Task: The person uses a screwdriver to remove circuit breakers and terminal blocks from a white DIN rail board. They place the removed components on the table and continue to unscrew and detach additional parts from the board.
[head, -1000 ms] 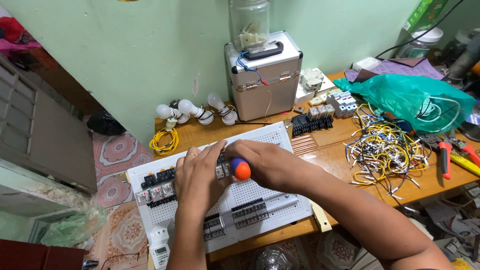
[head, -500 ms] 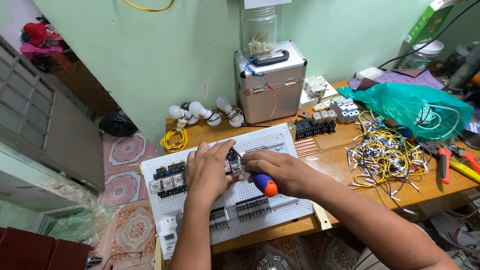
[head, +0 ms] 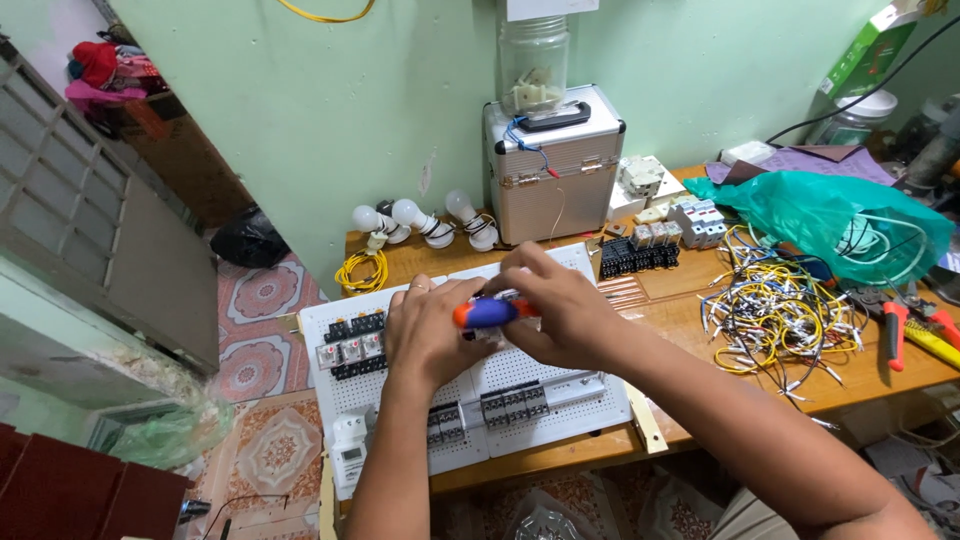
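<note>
The right hand (head: 560,310) keeps a closed grip on a screwdriver (head: 492,313) with a blue and orange handle, held level above the white perforated board (head: 560,385) on the wooden worktop (head: 690,300). The left hand (head: 428,335) lies curled on the board beside it; whether its grip holds anything, I cannot tell. A green plastic bag (head: 810,215) holds coiled cable. Both forearms reach up from below.

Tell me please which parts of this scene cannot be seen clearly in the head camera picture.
- Head view: the screwdriver tip is hidden under the right hand.
- The part on the white perforated board that the left hand touches is covered by both hands.
- What the green plastic bag holds is mostly hidden by the bag.
- The pliers are partly cut off by the right edge.
</note>
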